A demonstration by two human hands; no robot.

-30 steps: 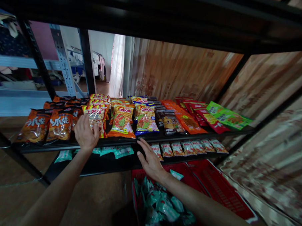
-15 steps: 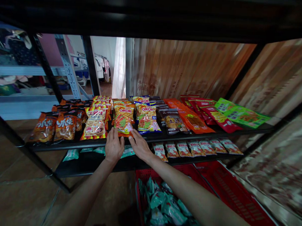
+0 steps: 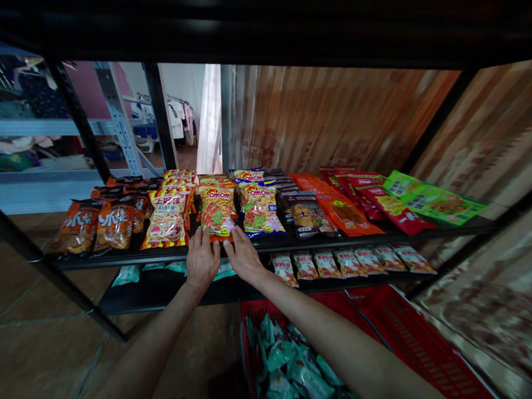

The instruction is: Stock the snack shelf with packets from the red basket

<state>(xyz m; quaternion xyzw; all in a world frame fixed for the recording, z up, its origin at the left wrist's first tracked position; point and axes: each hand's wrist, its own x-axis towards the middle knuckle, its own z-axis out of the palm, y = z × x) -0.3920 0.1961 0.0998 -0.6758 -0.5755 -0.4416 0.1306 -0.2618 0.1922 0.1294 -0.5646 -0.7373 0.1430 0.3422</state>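
Both my hands rest at the front edge of the black shelf (image 3: 299, 243), against the lower end of an orange snack bag (image 3: 217, 208). My left hand (image 3: 202, 256) has its fingers stretched out over the bag's lower left corner. Fingers extended, my right hand (image 3: 242, 254) touches the lower right corner. Neither hand is wrapped round the bag, which lies face up. Beside it lie a red-and-yellow snack bag (image 3: 166, 218) on the left and a blue-and-yellow snack bag (image 3: 261, 208) on the right.
Dark orange-and-black bags (image 3: 115, 222) fill the shelf's left end; brown, orange, red and green bags (image 3: 446, 198) lie to the right. Below, small snack packs (image 3: 333, 264) line the lower shelf. A red basket (image 3: 244, 340) with teal packets stands on the floor. Black posts (image 3: 85, 300) frame the rack.
My right hand has shifted slightly left and down along the bag's lower edge. My left hand stays nearly in place, and the view has moved a little.
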